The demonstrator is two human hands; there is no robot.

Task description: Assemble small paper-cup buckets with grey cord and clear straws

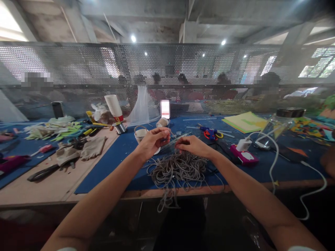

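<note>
A tangled heap of grey cord (180,170) lies on the blue mat in front of me, with a few loops hanging over the table's edge. Above its left side, my left hand (156,140) is closed in a pinch, and a thin strand shows by the fingertips. What exactly sits in that pinch is too small to make out. My right hand (192,144) is closed too, its fingers curled down at the top of the heap, apparently around cord. Thin clear rods (174,139) lie just behind and between the hands. A small white cup (141,133) stands beside my left wrist.
Behind the hands are a twine spool (162,122) and a lit phone (165,108). To the right are a blue glue gun (213,133), a magenta power strip (244,155) with a white cable, and a glass jar (277,129). Stacked paper cups (113,106) and gloves (92,147) lie left.
</note>
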